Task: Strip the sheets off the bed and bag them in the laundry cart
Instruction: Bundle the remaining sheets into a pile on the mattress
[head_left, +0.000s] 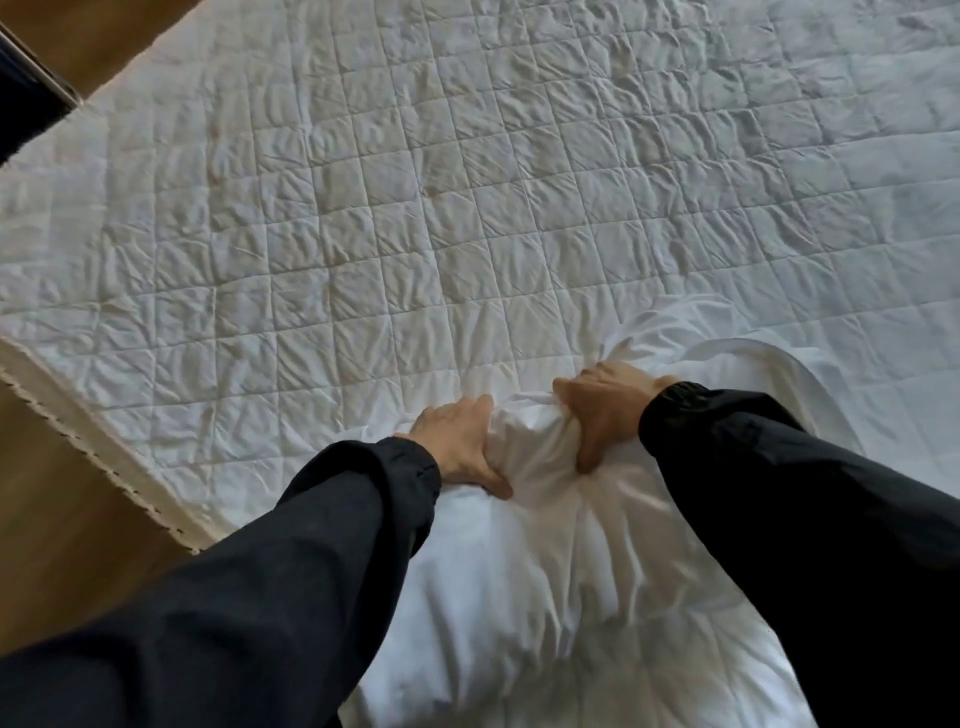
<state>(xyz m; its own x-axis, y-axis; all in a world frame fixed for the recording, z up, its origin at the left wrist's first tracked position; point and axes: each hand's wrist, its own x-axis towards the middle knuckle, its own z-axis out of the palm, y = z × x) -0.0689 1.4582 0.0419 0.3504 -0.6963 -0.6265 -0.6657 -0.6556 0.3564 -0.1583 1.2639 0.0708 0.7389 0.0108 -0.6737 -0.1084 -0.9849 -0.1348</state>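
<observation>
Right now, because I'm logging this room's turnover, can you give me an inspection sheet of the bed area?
Surface: quilted mattress pad, wrinkled, uncovered over most of the bed.
Job's things: white sheet bunched into a heap at the near edge.
Clutter: nothing seen.
Grippers: left hand and right hand both grip the bunched sheet.
Cables: nothing seen.
Surroundings: wooden floor on the left; dark object at top left, unclear what.

Lighting is soft, even and moderately bright. The quilted mattress pad (415, 208) reads cool blue-grey at right and warmer at centre, with shallow shadows in its creases and no hard glare. The sheet (545, 545) is brightest, nearly washed out. The dark sleeves (260, 597) lose detail. Wide-angle distortion curves the bed edge (78, 415) at left. Focus is slightly soft throughout.
</observation>
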